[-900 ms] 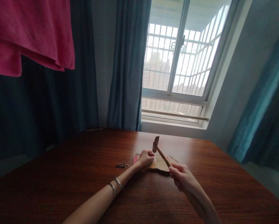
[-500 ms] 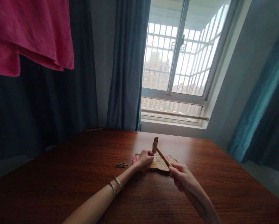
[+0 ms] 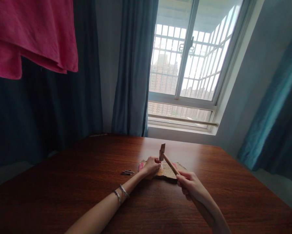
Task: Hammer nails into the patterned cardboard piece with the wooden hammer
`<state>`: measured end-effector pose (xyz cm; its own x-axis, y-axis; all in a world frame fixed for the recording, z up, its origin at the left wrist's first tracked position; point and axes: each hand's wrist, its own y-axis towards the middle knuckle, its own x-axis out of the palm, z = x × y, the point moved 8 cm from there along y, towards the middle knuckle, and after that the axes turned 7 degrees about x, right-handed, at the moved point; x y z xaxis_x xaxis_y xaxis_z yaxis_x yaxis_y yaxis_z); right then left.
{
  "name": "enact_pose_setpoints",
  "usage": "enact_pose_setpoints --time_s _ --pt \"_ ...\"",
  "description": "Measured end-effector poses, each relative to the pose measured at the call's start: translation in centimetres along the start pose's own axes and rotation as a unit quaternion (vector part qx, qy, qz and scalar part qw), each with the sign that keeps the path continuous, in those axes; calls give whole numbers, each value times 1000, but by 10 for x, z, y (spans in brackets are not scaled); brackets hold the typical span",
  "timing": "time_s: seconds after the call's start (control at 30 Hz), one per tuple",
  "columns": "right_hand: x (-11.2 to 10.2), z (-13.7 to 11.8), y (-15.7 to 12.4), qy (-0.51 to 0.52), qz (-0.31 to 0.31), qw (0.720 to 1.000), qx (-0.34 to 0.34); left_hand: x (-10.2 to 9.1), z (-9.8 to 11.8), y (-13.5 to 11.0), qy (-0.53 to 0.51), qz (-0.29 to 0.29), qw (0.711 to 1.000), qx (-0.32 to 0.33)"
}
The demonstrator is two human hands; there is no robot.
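My right hand (image 3: pixel 188 185) is nearest to me, its fingers wrapped tight around the wooden handle of a small hammer (image 3: pixel 169 162). The handle slants up and away to the left, and the metal head hangs just above the tips of my other hand. My left hand (image 3: pixel 152 165) reaches in from the left with two bracelets (image 3: pixel 121 193) on the wrist. Its fingers are bunched together, tips down on the board (image 3: pixel 169 171). Whatever they pinch there is too small to make out.

The board is a flat, pale wooden piece dotted with rows of small holes. It lies on the counter (image 3: pixel 75 182) between my hands, with a pink edge (image 3: pixel 141 166) showing at its left end. I cannot tell whether any holes are filled, so I judge the hammering to be at an early or middle stage. The head is raised, not resting on the board. A few loose nails (image 3: pixel 128 172) lie near the board on its left, apart from my hand and not yet used.

The counter has bare wood on both sides of the board and in front of it, so my right arm has free room to swing. The far edge lies well beyond the board, and the right edge is well apart from my elbow. Past the counter hang blue curtains (image 3: pixel 133 65) beside a barred window (image 3: pixel 185 65). A pink cloth (image 3: pixel 33 32) hangs high at the left, well clear of my hands.
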<state>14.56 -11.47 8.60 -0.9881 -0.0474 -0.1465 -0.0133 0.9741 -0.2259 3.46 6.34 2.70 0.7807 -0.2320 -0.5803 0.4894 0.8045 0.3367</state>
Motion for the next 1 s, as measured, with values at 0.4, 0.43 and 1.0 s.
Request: enact_pose_setpoints --time_s 0.4,0.43,1.0 --pt "-33 10 15 22 138 990 -18 1 -3 2 -1 3 1000 11" --pt "-40 14 18 12 168 986 -17 1 -3 1 -5 2 1000 8" --pt "-92 38 28 -306 337 890 39 -6 8 -4 -23 5 1000 -14"
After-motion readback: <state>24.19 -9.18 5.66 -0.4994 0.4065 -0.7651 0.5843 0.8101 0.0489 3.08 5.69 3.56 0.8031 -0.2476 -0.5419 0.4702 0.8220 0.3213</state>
